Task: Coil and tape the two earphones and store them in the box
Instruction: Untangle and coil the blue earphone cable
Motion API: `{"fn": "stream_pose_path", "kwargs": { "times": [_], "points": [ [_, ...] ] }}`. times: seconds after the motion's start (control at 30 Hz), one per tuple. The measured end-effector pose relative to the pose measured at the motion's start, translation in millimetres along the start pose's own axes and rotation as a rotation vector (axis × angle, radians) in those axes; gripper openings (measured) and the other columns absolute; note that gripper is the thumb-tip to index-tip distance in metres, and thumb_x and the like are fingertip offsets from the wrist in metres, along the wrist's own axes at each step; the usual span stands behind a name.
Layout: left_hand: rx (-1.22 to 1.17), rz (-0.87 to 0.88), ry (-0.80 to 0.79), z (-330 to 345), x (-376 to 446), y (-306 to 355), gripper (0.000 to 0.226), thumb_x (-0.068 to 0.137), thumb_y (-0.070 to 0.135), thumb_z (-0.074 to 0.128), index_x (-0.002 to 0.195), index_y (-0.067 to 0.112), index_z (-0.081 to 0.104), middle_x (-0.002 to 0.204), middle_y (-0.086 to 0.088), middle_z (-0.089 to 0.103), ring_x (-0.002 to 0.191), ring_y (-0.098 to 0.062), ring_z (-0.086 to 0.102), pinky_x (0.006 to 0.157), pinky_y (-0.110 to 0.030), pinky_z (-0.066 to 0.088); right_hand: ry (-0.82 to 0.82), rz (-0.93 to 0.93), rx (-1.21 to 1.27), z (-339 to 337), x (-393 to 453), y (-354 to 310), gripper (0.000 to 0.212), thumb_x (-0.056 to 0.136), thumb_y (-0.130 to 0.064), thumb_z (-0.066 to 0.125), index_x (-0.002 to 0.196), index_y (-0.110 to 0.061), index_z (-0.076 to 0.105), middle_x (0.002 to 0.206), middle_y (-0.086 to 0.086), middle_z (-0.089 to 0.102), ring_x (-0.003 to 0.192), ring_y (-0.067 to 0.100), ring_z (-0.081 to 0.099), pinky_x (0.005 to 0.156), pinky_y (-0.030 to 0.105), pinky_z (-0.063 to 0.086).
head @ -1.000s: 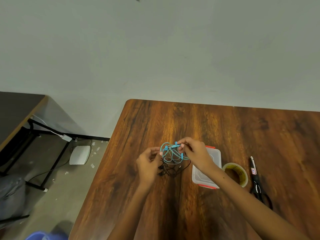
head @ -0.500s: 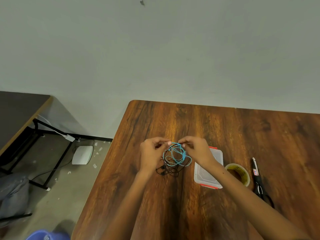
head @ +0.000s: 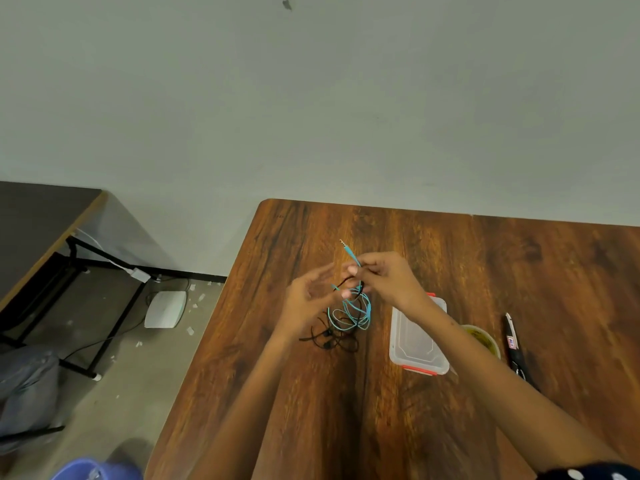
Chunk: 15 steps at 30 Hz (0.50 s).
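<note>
Nearest the person, both forearms reach out over the tabletop (head: 433, 427) and meet above the two cables. The left hand (head: 306, 297) is blurred; its fingers look loosely spread and curved toward the cables, with a fingertip close to the blue loops, and whether it actually pinches any strand cannot be told. The right hand (head: 384, 277) pinches the blue earphone (head: 353, 311) just below its plug, which sticks up past the fingers on the far side. The blue loops hang loose below and slightly toward the left hand, uneven in size. The black earphone (head: 329, 337) lies tangled on the tabletop beneath the left hand, and a black strand appears to run up into the blue bundle at the right hand. Judgement: coiling of the blue cable is in hand and incomplete. Recommended: free the black strand first, keep the plug end pinned, and lay even turns with the left hand. Behind the right wrist sits the box (head: 417, 344), lid on; beyond the right forearm are the tape roll (head: 483, 337) and scissors (head: 514, 351), within reach for binding.
</note>
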<state>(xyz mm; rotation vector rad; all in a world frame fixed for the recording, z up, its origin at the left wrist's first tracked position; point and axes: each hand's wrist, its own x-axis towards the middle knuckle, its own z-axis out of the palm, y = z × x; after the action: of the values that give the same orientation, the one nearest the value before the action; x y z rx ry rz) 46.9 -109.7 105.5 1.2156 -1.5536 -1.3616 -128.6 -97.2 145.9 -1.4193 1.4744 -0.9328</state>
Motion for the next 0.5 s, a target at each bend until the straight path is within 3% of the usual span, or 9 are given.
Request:
{"fn": "stream_pose_path", "kwargs": {
  "times": [0.07, 0.13, 0.23, 0.33, 0.4, 0.5],
  "points": [
    [0.057, -0.028, -0.094, -1, 0, -12, 0.044, 0.074, 0.011, 0.080, 0.116, 0.011, 0.067, 0.110, -0.002, 0.071, 0.105, -0.012, 0.066, 0.095, -0.032, 0.050, -0.042, 0.001, 0.046, -3, 0, -2, 0.019, 0.083, -0.011, 0.070, 0.101, -0.003, 0.072, 0.095, 0.011, 0.074, 0.086, 0.021, 0.071, 0.073, 0.032, 0.059],
    [0.146, -0.013, -0.075, -1, 1, -19, 0.023, 0.075, 0.010, 0.079, 0.096, 0.018, 0.074, 0.088, 0.003, 0.075, 0.086, -0.009, 0.069, 0.083, -0.038, 0.054, -0.069, -0.008, -0.003, -6, 0, -3, 0.022, 0.076, -0.009, 0.076, 0.097, -0.002, 0.073, 0.098, 0.008, 0.073, 0.087, 0.019, 0.071, 0.078, 0.030, 0.058],
    [0.212, 0.017, -0.017, 2, 4, -18, 0.018, 0.081, 0.010, 0.073, 0.079, 0.028, 0.073, 0.075, 0.010, 0.072, 0.075, -0.006, 0.067, 0.072, -0.034, 0.052, -0.152, -0.039, -0.187, -9, 1, 0, 0.026, 0.068, -0.004, 0.081, 0.093, -0.007, 0.075, 0.094, 0.007, 0.074, 0.085, 0.018, 0.070, 0.079, 0.026, 0.057],
    [0.044, -0.046, -0.006, 8, 7, -7, 0.018, 0.096, 0.013, 0.053, 0.091, 0.010, 0.069, 0.089, -0.006, 0.073, 0.082, -0.021, 0.069, 0.071, -0.035, 0.053, -0.162, -0.061, -0.352, -4, 1, 9, 0.031, 0.068, -0.002, 0.081, 0.097, -0.008, 0.073, 0.092, 0.007, 0.073, 0.080, 0.013, 0.069, 0.075, 0.022, 0.057],
    [-0.183, -0.186, -0.052, 13, 6, 3, 0.035, 0.100, 0.031, 0.044, 0.106, 0.003, 0.064, 0.092, -0.014, 0.073, 0.080, -0.030, 0.071, 0.066, -0.034, 0.056, -0.118, -0.093, -0.412, 1, 2, 14, 0.033, 0.072, 0.002, 0.075, 0.104, -0.007, 0.069, 0.094, 0.008, 0.071, 0.074, 0.008, 0.066, 0.066, 0.009, 0.052],
    [-0.305, -0.195, -0.085, 15, 3, 6, 0.041, 0.093, 0.038, 0.054, 0.113, 0.003, 0.062, 0.094, -0.020, 0.071, 0.077, -0.028, 0.071, 0.066, -0.031, 0.059, -0.110, -0.152, -0.408, 6, 0, 15, 0.035, 0.076, 0.006, 0.068, 0.109, -0.006, 0.065, 0.092, 0.009, 0.071, 0.076, 0.010, 0.069, 0.063, 0.005, 0.051]
  ]
}}
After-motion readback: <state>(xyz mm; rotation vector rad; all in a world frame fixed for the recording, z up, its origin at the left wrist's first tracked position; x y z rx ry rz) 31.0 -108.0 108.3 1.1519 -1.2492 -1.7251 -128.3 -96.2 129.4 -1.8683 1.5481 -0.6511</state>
